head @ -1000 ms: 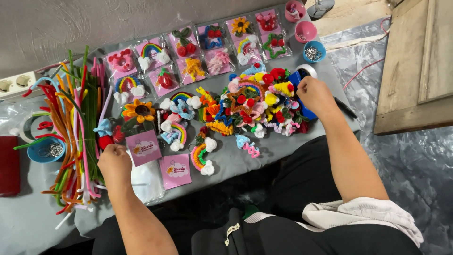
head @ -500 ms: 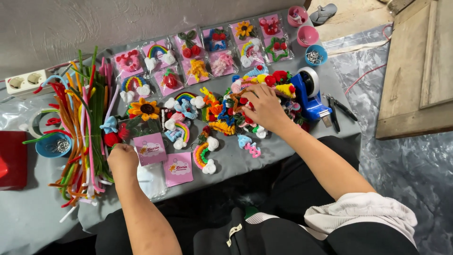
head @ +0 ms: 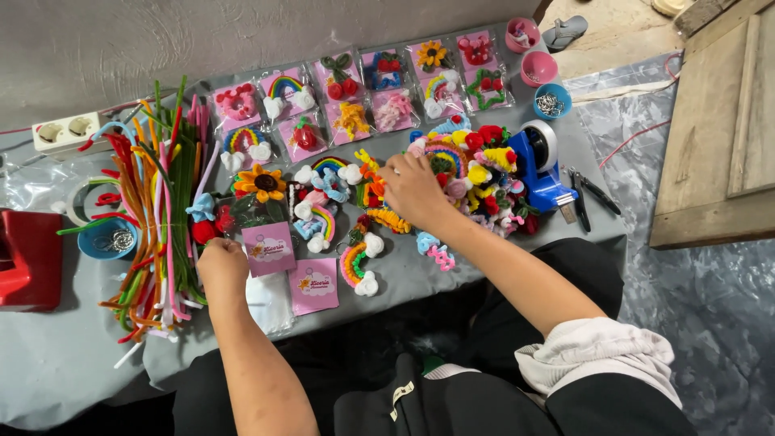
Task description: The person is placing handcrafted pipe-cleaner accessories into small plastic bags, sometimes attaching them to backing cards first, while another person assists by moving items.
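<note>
The low table covered in grey cloth carries a bundle of long coloured pipe cleaners, rows of pink-backed packaged ornaments, a loose heap of bright pipe-cleaner figures, a blue tape dispenser and black pliers.

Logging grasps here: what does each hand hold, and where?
Left hand pinches the pink card at its left edge. Right hand rests on the craft pile; grip hidden.

Odds and ends around the craft table

A white power strip sits upper left, black pliers lie right of centre, a grey slipper rests top right, wooden planks far right.
</note>
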